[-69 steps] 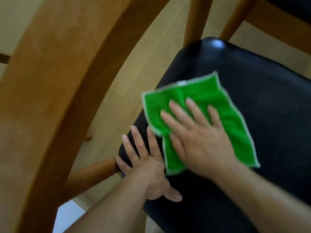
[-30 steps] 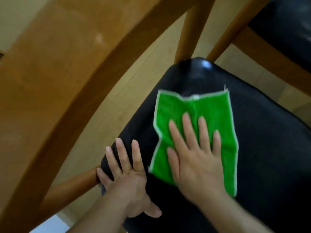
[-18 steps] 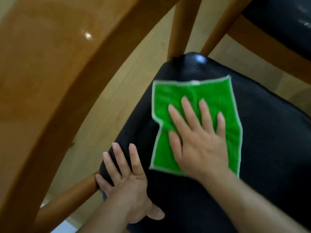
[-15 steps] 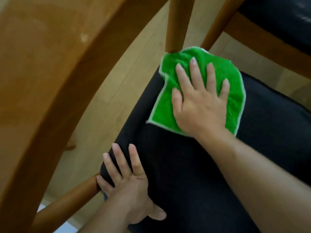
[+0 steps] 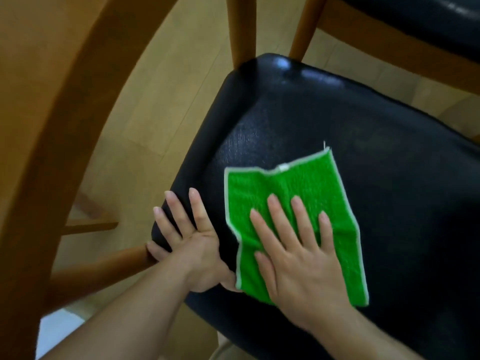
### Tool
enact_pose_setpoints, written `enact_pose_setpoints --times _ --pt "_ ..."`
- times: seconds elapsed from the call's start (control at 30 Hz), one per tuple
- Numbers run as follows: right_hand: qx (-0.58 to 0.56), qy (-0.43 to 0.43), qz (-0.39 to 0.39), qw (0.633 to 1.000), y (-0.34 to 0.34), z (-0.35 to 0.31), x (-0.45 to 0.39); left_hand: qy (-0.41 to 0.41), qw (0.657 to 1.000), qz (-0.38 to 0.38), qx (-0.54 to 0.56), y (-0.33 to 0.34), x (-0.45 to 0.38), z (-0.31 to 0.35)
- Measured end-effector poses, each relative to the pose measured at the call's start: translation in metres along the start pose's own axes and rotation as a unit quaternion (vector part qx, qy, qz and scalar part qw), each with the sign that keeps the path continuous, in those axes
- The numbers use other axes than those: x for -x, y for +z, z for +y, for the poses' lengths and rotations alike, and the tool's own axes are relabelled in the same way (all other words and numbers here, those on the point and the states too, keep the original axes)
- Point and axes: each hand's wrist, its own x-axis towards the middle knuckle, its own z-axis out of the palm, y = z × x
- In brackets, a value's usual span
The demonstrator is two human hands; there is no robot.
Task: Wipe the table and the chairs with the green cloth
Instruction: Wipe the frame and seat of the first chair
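Note:
A green cloth [image 5: 298,193] with a white hem lies flat on the black padded seat [image 5: 376,157] of a wooden chair. My right hand [image 5: 298,253] presses down on the near half of the cloth with its fingers straight and spread. My left hand [image 5: 189,242] rests flat on the seat's near left corner, fingers straight, just left of the cloth. Its little finger touches the wooden chair rail [image 5: 104,266].
The curved wooden table edge [image 5: 52,126] fills the left side, close above the chair. A wooden chair post [image 5: 240,29] rises at the seat's far corner. A second chair with a black seat [image 5: 415,19] stands at the top right. Light wood floor [image 5: 161,113] lies between.
My right hand has pulled the cloth back from the seat's far corner toward me, onto the middle of the seat. My left hand has stayed flat on the near left corner.

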Motion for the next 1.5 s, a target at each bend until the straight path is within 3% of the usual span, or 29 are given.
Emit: enact_pose_setpoints --times 0.13,0.27,0.4,0.47,0.53,0.67,0.73,0.83,0.93,1.03,1.13,1.2,1.37,1.5 --pt "0.030 -0.064 -0.035 0.997 0.013 -0.002 0.070 0.002 1.000 0.011 0.022 -0.001 0.005 0.000" --pt "0.039 -0.122 -0.035 0.991 0.008 0.015 0.076 0.013 0.999 0.035 0.033 -0.005 0.013 -0.001" --pt "-0.019 -0.059 -0.004 0.998 -0.002 0.015 0.036 0.080 0.984 0.150 0.060 -0.017 0.020 -0.008" --pt "-0.018 0.011 0.018 1.000 -0.008 0.011 -0.003 0.093 0.962 0.211 0.146 -0.028 0.022 -0.009" --pt "-0.018 0.066 0.029 0.997 -0.014 0.007 -0.054 0.034 0.942 0.200 0.269 -0.039 0.020 -0.009" --pt "-0.026 0.136 0.023 0.990 -0.013 -0.015 -0.134 -0.042 0.826 0.153 0.540 -0.073 0.030 0.003" --pt "-0.020 0.137 0.033 0.990 -0.012 -0.038 -0.139 -0.019 0.791 0.187 0.582 -0.088 0.042 0.011" --pt "-0.005 -0.009 0.042 0.999 -0.001 -0.083 -0.105 0.021 0.815 0.224 0.534 -0.100 0.052 0.015" --pt "0.012 -0.153 -0.025 0.988 0.016 -0.123 -0.052 0.011 0.849 0.237 0.471 -0.106 0.050 0.013" --pt "0.027 -0.165 -0.034 0.985 0.018 -0.125 -0.027 0.032 0.924 0.259 0.280 -0.103 0.047 0.016" --pt "-0.052 -0.204 0.020 0.977 0.005 -0.099 -0.049 0.021 0.950 0.238 0.199 -0.101 0.048 0.017" --pt "-0.076 -0.187 0.043 0.978 -0.010 -0.078 -0.082 0.012 0.955 0.229 0.187 -0.104 0.049 0.014" --pt "0.019 -0.038 -0.010 0.999 -0.036 -0.018 -0.176 0.040 0.943 0.261 0.203 -0.111 0.047 0.010" --pt "0.008 -0.007 -0.005 1.000 -0.024 -0.049 -0.159 0.018 0.954 0.251 0.165 -0.114 0.044 0.012"
